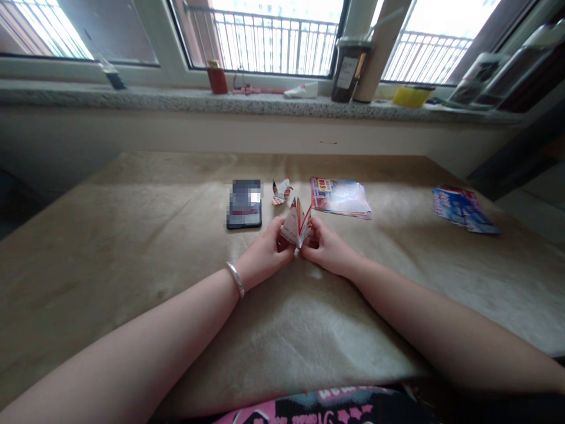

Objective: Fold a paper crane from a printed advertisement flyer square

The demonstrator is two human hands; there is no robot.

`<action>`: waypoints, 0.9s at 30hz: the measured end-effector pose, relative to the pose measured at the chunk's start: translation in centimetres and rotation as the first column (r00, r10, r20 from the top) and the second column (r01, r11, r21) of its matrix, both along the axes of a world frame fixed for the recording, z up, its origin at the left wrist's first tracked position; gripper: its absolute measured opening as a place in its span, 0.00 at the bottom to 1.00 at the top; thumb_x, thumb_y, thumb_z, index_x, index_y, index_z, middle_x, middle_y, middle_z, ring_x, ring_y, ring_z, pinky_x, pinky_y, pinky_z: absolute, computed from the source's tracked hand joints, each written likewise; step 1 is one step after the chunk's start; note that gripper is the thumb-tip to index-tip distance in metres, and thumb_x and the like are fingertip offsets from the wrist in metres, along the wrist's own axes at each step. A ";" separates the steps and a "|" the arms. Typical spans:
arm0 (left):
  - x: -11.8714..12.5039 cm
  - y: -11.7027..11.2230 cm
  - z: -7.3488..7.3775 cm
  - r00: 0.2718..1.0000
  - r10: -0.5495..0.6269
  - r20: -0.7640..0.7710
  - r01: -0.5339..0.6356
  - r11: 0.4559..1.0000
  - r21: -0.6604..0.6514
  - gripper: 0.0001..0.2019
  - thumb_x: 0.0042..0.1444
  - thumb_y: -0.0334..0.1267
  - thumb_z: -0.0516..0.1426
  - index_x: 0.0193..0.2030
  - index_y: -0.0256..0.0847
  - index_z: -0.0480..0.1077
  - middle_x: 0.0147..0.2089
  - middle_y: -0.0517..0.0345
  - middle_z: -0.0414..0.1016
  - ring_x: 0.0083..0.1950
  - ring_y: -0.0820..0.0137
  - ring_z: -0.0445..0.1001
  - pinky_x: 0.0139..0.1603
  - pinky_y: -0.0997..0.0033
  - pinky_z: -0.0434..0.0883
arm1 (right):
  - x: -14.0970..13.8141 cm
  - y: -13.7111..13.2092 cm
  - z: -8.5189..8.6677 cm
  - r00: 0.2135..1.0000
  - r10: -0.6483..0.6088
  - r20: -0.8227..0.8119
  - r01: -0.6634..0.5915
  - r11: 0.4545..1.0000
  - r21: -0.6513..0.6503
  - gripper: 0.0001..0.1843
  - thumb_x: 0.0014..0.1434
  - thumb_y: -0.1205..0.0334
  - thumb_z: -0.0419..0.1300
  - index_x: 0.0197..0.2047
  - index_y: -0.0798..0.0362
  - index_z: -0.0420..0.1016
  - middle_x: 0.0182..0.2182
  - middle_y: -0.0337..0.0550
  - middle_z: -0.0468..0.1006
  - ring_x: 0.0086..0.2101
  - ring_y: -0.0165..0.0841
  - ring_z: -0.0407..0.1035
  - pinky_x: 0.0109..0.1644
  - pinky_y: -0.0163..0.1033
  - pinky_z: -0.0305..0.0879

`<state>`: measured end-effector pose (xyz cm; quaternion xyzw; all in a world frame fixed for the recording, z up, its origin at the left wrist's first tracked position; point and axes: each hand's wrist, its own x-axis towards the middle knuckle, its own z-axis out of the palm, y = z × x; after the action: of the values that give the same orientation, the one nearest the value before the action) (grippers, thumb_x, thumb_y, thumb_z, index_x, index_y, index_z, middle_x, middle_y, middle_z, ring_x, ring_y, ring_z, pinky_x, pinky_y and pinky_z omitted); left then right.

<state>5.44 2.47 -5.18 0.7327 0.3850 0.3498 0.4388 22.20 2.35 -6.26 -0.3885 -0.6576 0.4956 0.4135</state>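
Note:
Between my two hands is a folded paper piece (297, 227), white with red, orange and green print, its pointed flaps standing up and spread. My left hand (269, 244), with a silver bangle at the wrist, grips its left side between thumb and fingers. On the opposite side my right hand (324, 244) pinches the paper in the same way. Some fingertips are hidden behind the folds. Just beyond the hands stands a smaller finished-looking origami figure (281, 191) with similar print.
A phone (245, 203), partly pixelated, lies left of the origami figure. Printed flyers (342, 197) are stacked to the right, and another flyer pile (464, 209) lies at far right. Bottles, a red container (217, 78) and a yellow item (411, 96) line the stone windowsill (168, 105).

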 end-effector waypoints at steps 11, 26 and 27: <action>0.1 0.0 0.0 0.999 0.035 -0.025 -0.034 0.999 0.003 0.21 0.47 0.27 0.55 0.50 0.38 0.60 0.33 0.63 0.68 0.30 0.76 0.67 0.30 0.78 0.65 | -0.1 -0.2 0.2 0.999 -0.038 0.027 0.037 0.999 0.021 0.22 0.43 0.71 0.58 0.44 0.50 0.61 0.31 0.35 0.71 0.32 0.30 0.69 0.42 0.38 0.68; -0.2 0.1 0.2 0.995 -0.003 0.103 0.011 0.997 -0.081 0.11 0.56 0.35 0.54 0.45 0.38 0.63 0.37 0.58 0.71 0.33 0.74 0.70 0.36 0.75 0.68 | 0.4 -0.1 0.6 0.996 -0.020 -0.084 0.019 1.000 -0.020 0.13 0.56 0.52 0.58 0.40 0.51 0.66 0.34 0.40 0.74 0.33 0.30 0.69 0.37 0.36 0.66; -0.2 0.1 0.3 0.995 -0.015 0.100 0.023 0.997 -0.077 0.11 0.56 0.35 0.54 0.45 0.38 0.64 0.37 0.58 0.71 0.34 0.73 0.70 0.36 0.74 0.69 | 0.4 -0.1 0.6 0.994 -0.020 -0.108 0.016 0.999 -0.043 0.14 0.55 0.50 0.58 0.39 0.50 0.66 0.33 0.39 0.74 0.33 0.30 0.69 0.37 0.36 0.66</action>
<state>5.28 2.54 -4.91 0.7003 0.3692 0.3664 0.4890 22.58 2.29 -5.63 -0.3755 -0.6200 0.5261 0.4448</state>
